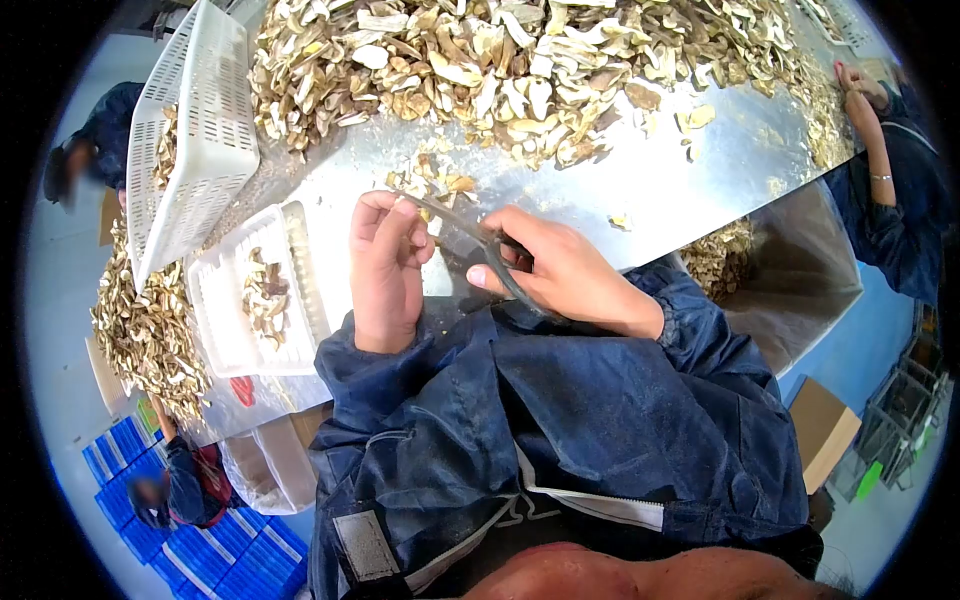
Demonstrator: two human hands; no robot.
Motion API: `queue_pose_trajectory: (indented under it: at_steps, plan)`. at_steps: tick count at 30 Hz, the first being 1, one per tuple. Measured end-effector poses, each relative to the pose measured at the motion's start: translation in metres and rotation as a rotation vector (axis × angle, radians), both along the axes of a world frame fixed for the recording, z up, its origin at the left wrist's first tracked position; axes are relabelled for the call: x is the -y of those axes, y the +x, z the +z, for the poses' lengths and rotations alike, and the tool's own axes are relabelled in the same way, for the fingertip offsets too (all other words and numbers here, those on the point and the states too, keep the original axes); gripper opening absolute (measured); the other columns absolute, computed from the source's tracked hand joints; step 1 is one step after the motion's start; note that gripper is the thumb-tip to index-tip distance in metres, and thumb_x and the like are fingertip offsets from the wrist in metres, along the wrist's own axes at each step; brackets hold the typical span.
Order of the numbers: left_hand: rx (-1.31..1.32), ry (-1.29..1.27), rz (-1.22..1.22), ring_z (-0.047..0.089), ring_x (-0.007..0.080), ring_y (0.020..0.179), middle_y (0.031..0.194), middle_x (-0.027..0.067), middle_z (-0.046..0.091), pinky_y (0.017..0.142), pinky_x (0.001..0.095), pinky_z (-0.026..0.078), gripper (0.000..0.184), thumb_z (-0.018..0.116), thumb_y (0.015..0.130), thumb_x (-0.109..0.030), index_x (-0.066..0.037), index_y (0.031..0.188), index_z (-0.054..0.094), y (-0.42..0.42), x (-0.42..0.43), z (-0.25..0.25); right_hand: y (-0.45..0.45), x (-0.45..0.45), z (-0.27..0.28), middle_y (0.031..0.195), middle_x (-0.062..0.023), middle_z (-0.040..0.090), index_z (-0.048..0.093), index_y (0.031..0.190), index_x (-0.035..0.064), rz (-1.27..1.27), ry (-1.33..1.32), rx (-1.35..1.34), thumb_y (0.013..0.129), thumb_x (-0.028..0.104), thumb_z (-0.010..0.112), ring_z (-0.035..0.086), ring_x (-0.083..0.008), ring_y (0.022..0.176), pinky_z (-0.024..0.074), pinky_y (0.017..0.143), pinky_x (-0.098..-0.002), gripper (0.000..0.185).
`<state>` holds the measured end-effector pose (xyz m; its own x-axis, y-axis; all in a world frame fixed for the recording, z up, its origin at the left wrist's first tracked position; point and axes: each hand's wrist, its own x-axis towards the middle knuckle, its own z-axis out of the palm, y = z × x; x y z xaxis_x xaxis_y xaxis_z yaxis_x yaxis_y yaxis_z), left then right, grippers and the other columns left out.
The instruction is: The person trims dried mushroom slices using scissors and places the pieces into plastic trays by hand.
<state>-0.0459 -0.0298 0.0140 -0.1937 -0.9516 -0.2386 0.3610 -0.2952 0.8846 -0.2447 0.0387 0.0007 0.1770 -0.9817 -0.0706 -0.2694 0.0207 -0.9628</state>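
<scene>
My right hand (570, 270) is closed around the dark handles of a pair of scissors (432, 207), whose blades point up and left toward my other hand. My left hand (388, 262) is closed in a pinch beside the blade tips; what sits between its fingertips is too small to make out. Just beyond my hands lies a small group of dried mushroom slices (432, 178) on the metal table (560, 205). A large heap of dried mushroom slices (480, 75) spreads across the far side. To my left, a white plastic tray (218, 318) holds several slices.
A tall white perforated basket (205, 130) stands tilted at the left. More slices (150, 325) are piled beyond the tray. A lined box (800, 270) with slices is below the table's right edge. Co-workers (905, 190) are at the right and left. Blue crates (215, 555) stand lower left.
</scene>
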Motion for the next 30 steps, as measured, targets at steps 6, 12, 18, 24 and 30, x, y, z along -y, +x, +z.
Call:
queue_pose_trajectory:
  at_steps: [6,12,18,24,30]
  plan:
    - [-0.022,0.008,-0.044,0.052,0.0095,0.067,0.082,0.0009,0.058,0.059,0.0246,0.041,0.006,0.062,0.098,-0.011,-0.010,0.097,0.056,0.000,0.005,-0.002,-0.001,0.003,-0.011,0.075,-0.0080,0.055,0.059,0.112,0.0049,0.029,0.015,0.029,0.092,0.039,0.074,0.054,-0.0181,0.067,0.0444,0.062,-0.0348,0.042]
    - [-0.057,0.141,0.094,0.055,0.0148,0.068,0.093,0.0099,0.066,0.058,0.0274,0.042,0.013,0.056,0.100,-0.021,-0.009,0.095,0.056,0.001,0.025,-0.012,-0.002,0.011,-0.030,0.068,-0.0038,0.055,0.061,0.111,0.0065,-0.048,0.064,0.283,0.096,0.036,0.070,0.052,-0.0106,0.058,0.0396,0.053,-0.0291,0.035]
    - [0.298,-0.190,0.111,0.062,0.0160,0.082,0.094,0.0078,0.065,0.067,0.0272,0.052,0.009,0.053,0.098,-0.006,-0.004,0.104,0.060,0.008,0.106,-0.020,-0.011,0.022,-0.037,0.068,0.0026,0.053,0.060,0.113,0.0060,-0.196,0.262,0.805,0.100,0.030,0.066,0.042,-0.0044,0.048,0.0308,0.044,-0.0223,0.028]
    - [1.353,-0.753,-0.136,0.063,0.0344,0.082,0.091,0.0194,0.067,0.074,0.0408,0.050,0.024,0.070,0.087,-0.016,-0.001,0.105,0.066,-0.015,0.140,-0.039,-0.018,0.018,-0.031,0.069,0.0031,0.049,0.056,0.124,0.0004,-0.088,0.239,0.713,0.104,0.027,0.058,0.045,-0.0047,0.056,0.0347,0.053,-0.0209,0.033]
    - [0.993,-0.428,-0.140,0.057,0.0157,0.065,0.080,0.0054,0.063,0.061,0.0302,0.046,0.017,0.071,0.090,-0.014,0.000,0.094,0.062,0.010,0.104,-0.025,-0.021,0.019,-0.036,0.069,0.0028,0.049,0.056,0.124,0.0001,-0.061,0.235,0.763,0.104,0.027,0.058,0.045,-0.0046,0.056,0.0343,0.053,-0.0213,0.034]
